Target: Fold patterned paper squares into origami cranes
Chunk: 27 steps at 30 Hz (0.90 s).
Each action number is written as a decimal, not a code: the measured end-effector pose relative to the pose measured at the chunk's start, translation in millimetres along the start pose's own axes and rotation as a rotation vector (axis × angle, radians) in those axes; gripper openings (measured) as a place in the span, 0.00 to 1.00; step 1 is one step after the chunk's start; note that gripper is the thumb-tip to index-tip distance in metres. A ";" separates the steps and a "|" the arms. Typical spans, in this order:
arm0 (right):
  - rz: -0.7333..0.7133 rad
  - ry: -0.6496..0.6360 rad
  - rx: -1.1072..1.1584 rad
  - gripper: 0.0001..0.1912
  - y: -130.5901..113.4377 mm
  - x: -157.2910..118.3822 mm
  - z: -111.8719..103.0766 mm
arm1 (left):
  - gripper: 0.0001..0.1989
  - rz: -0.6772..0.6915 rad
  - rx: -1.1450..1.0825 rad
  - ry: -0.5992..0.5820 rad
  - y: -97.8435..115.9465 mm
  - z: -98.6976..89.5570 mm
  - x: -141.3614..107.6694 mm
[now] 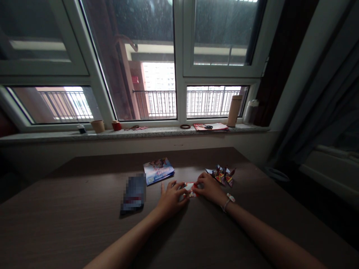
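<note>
A small red and white piece of paper [190, 189] lies on the brown table [84, 224] between my hands. My left hand [171, 196] rests on its left side, with the thumb and fingertips at the paper and the little finger spread outward. On the right edge, the bent fingers of my right hand [209, 188] press or pinch the paper. Several folded paper shapes [223, 175] in purple, yellow and white sit just beyond my right hand. My fingers cover parts of the paper, so its folds are hard to make out.
A blurred dark phone-like object [134, 193] lies left of my left hand, near a colourful booklet [158, 170]. Along the windowsill [157, 132] are a paper cup [97, 126], red sheets with scissors [211, 127] and two bottles.
</note>
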State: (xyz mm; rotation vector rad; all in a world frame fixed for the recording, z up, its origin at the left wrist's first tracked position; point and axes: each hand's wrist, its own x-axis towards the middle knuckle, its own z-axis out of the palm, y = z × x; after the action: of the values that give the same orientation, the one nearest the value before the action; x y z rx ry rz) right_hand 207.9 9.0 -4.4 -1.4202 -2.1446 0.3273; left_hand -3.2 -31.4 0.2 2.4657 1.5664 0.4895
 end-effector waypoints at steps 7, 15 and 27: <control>-0.014 -0.033 0.028 0.15 0.2 -2.6 -2.9 | 0.11 -0.014 -0.016 -0.006 0.9 0.3 -0.5; -0.014 -0.037 0.030 0.18 -3.6 -7.9 -4.9 | 0.11 -0.028 -0.011 -0.019 3.6 -3.3 -0.8; -0.047 -0.026 0.046 0.22 -0.2 -10.7 -1.3 | 0.12 -0.029 -0.012 -0.017 1.3 -1.1 -0.7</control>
State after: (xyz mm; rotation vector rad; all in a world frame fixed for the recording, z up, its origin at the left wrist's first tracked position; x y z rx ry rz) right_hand 211.7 -0.9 -6.5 -1.3445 -2.1742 0.3771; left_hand -2.8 -32.6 1.5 2.4281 1.5860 0.4704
